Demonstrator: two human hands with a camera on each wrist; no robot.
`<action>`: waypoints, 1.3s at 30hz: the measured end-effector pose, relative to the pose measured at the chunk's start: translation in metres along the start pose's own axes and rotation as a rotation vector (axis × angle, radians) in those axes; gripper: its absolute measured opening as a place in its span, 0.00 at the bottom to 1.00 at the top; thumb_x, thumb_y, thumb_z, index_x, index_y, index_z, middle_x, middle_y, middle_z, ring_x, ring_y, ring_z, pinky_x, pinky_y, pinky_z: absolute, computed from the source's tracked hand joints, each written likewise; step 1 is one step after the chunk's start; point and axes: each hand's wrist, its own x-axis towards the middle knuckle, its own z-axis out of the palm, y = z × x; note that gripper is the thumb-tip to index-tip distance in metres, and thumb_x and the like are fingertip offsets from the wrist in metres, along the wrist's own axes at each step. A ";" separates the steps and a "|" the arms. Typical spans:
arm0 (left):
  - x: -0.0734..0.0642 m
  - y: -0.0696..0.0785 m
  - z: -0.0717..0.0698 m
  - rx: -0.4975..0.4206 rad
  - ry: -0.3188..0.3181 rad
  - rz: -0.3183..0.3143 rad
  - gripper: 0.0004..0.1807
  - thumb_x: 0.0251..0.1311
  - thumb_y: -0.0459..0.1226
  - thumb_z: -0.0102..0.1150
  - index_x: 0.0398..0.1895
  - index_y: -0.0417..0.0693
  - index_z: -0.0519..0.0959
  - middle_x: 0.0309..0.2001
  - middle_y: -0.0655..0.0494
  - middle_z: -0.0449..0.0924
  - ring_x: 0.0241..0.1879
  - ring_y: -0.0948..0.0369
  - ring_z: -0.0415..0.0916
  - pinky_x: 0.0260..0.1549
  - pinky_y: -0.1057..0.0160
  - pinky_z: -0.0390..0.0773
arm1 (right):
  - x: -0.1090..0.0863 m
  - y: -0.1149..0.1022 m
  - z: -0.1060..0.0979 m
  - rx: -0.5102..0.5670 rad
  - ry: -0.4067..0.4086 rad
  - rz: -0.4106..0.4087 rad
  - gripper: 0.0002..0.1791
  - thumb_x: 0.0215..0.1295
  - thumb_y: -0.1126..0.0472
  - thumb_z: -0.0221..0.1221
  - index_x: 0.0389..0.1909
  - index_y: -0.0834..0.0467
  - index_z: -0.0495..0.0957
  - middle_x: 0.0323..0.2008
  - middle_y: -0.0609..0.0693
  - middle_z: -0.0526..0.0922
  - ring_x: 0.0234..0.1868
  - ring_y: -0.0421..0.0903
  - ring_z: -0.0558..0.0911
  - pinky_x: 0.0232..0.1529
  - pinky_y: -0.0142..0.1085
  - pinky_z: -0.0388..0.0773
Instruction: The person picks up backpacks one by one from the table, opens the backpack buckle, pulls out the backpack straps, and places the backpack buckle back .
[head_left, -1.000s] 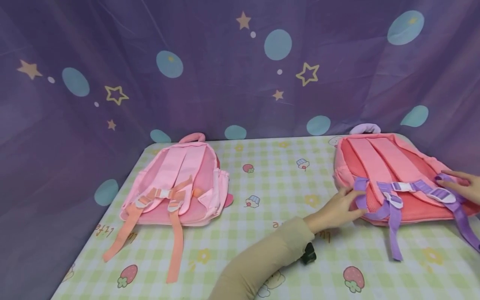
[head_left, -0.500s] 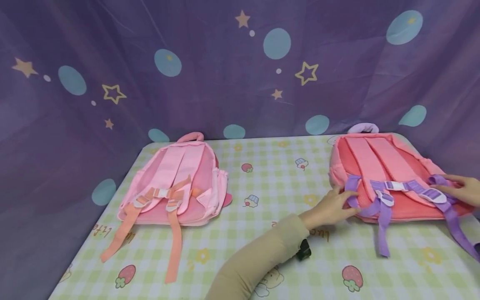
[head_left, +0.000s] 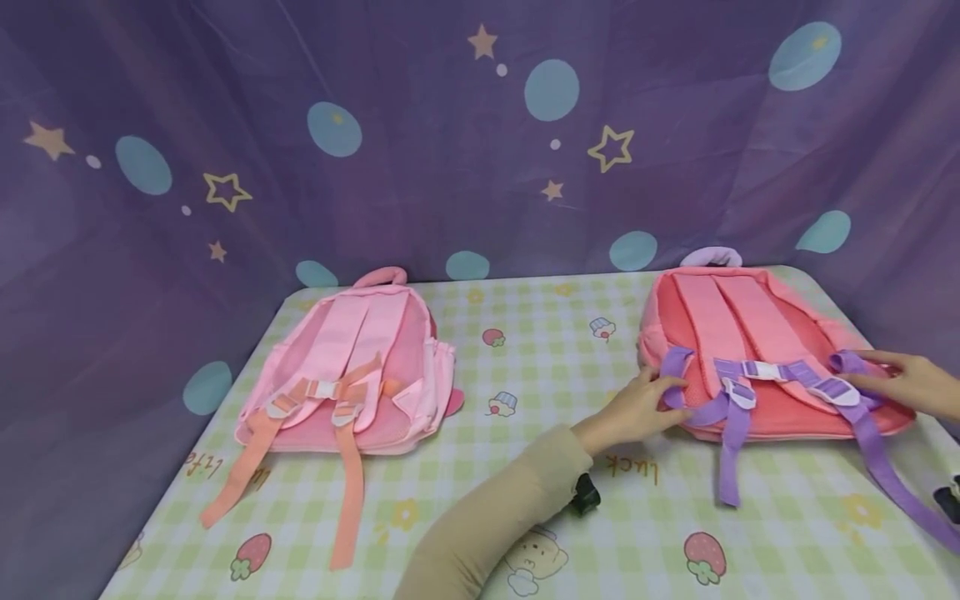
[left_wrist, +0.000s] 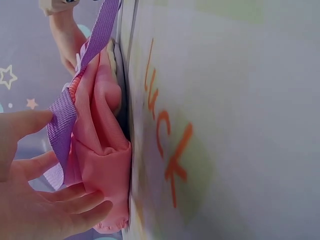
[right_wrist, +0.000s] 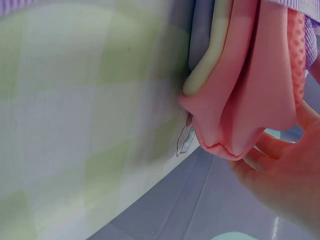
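Note:
A coral-pink backpack (head_left: 795,421) lies at the right of the table in the head view, its back panel and straps facing up. Its webbing is purple, joined by a white buckle (head_left: 763,372), and a lilac handle (head_left: 712,257) tops it. My left hand (head_left: 630,408) holds its left side, thumb and a finger at the purple strap (left_wrist: 62,125), other fingers along the side pocket (left_wrist: 107,185). On the opposite side my right hand (head_left: 915,383) grips the edge, fingers (right_wrist: 247,167) tucked behind the pink fabric and thumb near the purple webbing.
A lighter pink backpack (head_left: 337,425) with orange straps (head_left: 348,508) lies at the left of the table, also back up. The checked tablecloth (head_left: 540,358) stretches between the two bags. A purple curtain (head_left: 420,183) hangs behind.
The coral backpack has slid left across the table, both hands moving with it. Its loose purple strap ends trail along. The light pink backpack stays in place.

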 end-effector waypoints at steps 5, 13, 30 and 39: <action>-0.005 -0.007 -0.006 -0.003 0.002 0.006 0.26 0.57 0.52 0.51 0.57 0.56 0.68 0.57 0.53 0.62 0.52 0.65 0.64 0.50 0.73 0.64 | 0.002 -0.007 0.002 0.001 -0.012 -0.045 0.41 0.57 0.44 0.52 0.54 0.78 0.57 0.41 0.81 0.64 0.36 0.65 0.68 0.33 0.55 0.69; -0.014 -0.020 -0.015 -0.016 0.010 -0.010 0.25 0.56 0.51 0.52 0.57 0.55 0.69 0.55 0.51 0.62 0.50 0.64 0.66 0.49 0.72 0.65 | 0.003 -0.024 0.008 0.011 -0.010 -0.120 0.38 0.56 0.46 0.55 0.54 0.75 0.60 0.42 0.79 0.66 0.37 0.65 0.71 0.29 0.46 0.71; -0.042 -0.051 -0.035 -0.088 0.041 -0.053 0.27 0.53 0.52 0.55 0.55 0.53 0.69 0.54 0.49 0.62 0.48 0.61 0.67 0.48 0.66 0.67 | 0.009 -0.061 0.025 0.071 0.036 -0.284 0.34 0.51 0.52 0.61 0.54 0.71 0.65 0.43 0.73 0.71 0.40 0.63 0.71 0.31 0.41 0.70; -0.058 -0.068 -0.042 -0.119 0.070 -0.082 0.27 0.52 0.51 0.57 0.55 0.51 0.69 0.54 0.49 0.62 0.43 0.61 0.69 0.43 0.65 0.70 | 0.011 -0.082 0.033 0.102 0.033 -0.329 0.34 0.51 0.53 0.62 0.55 0.68 0.65 0.43 0.70 0.72 0.41 0.60 0.71 0.35 0.47 0.69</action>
